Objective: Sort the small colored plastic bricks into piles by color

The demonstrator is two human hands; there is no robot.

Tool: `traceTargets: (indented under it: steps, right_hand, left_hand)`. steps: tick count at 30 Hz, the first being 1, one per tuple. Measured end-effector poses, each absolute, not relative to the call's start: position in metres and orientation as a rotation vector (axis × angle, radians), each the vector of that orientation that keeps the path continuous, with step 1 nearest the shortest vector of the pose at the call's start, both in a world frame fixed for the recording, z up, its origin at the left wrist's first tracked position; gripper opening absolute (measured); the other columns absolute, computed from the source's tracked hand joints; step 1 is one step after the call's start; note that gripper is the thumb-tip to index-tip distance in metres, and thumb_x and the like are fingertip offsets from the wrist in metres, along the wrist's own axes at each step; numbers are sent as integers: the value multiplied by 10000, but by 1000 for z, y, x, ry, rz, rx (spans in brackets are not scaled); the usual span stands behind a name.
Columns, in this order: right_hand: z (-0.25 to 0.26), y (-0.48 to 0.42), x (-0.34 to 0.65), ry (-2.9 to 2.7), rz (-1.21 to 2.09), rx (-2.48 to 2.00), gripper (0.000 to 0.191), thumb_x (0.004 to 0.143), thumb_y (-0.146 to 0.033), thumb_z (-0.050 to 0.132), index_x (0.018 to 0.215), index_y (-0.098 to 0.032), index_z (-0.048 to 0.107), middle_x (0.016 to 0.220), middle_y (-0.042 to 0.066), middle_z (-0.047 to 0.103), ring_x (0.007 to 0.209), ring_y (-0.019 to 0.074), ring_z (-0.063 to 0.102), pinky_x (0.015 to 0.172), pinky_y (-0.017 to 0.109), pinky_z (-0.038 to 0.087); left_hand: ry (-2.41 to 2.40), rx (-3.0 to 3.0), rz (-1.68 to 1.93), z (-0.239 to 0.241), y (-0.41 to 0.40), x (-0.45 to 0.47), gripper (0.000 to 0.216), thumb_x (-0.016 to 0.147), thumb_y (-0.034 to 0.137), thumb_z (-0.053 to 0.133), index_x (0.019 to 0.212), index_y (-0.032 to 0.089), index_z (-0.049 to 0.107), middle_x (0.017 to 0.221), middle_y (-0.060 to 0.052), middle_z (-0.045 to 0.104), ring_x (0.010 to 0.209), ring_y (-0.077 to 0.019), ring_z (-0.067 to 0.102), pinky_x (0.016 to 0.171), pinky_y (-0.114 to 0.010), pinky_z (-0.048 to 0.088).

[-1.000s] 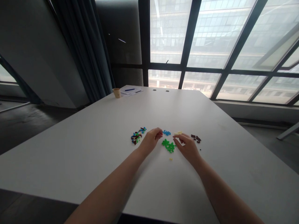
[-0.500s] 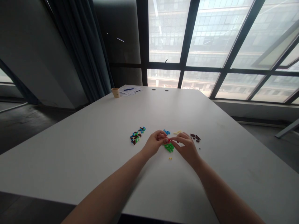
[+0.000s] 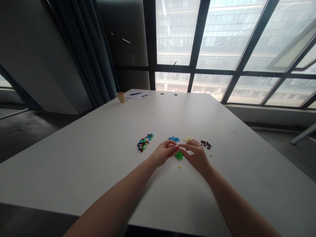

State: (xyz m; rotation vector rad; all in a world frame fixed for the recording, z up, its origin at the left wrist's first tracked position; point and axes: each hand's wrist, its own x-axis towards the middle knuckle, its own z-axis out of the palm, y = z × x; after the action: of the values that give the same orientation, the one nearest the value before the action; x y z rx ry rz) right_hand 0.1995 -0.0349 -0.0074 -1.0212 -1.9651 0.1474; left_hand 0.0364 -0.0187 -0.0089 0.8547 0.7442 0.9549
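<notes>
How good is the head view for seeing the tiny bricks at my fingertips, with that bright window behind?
Head view: the window is blown out and hazy, while the white table is evenly lit with little shadow; wide-angle bending shows in the window frames; the left hand and right hand are fairly sharp, but the red piece between them is too small to make out; the near forearms blur.

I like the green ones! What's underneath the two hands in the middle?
Under the left hand and right hand, a pile of small green plastic bricks shows on the white table. Part of the pile is covered by the fingers.
</notes>
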Motion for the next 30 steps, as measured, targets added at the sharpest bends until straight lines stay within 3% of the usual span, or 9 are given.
traceTargets:
  steps: [9,15,19,25,30]
  right_hand:
    - [-6,-31,203,-1994,63,-1114,150,778,-278,543,835,-229,673,675,20,562,686,151,514,705,285,387]
    - [-16,-5,288,-1582,-149,-1938,204,743,-295,526,815,-208,696,752,76,604,694,207,536,632,331,365]
    - [-33,4,335,-1359,60,-2358,196,692,-304,567,803,-229,710,796,132,633,722,267,556,626,388,359]
    - [-36,7,342,-1257,127,-2404,249,700,-305,536,880,-248,698,845,122,638,747,255,553,668,387,363]
    - [-10,-2,329,-1188,-114,-1973,332,732,-315,447,917,-155,671,587,45,558,542,164,478,559,276,344]
  left_hand:
    - [776,854,968,-10,-18,36,342,498,281,784,693,134,545,627,25,569,613,-63,544,659,-202,427]
    - [880,849,1005,-10,-13,31,337,523,298,769,725,134,555,650,15,577,627,-60,540,669,-200,423]
    - [874,847,1002,-11,-11,30,333,536,316,762,718,131,554,653,6,577,608,-55,532,634,-182,420]
    - [873,840,1014,-10,-9,29,324,551,315,751,729,130,553,653,-1,579,599,-59,531,614,-178,421]
    - [1112,1114,1171,-4,6,8,213,725,282,580,886,142,582,723,-29,599,631,-96,546,666,-242,441]
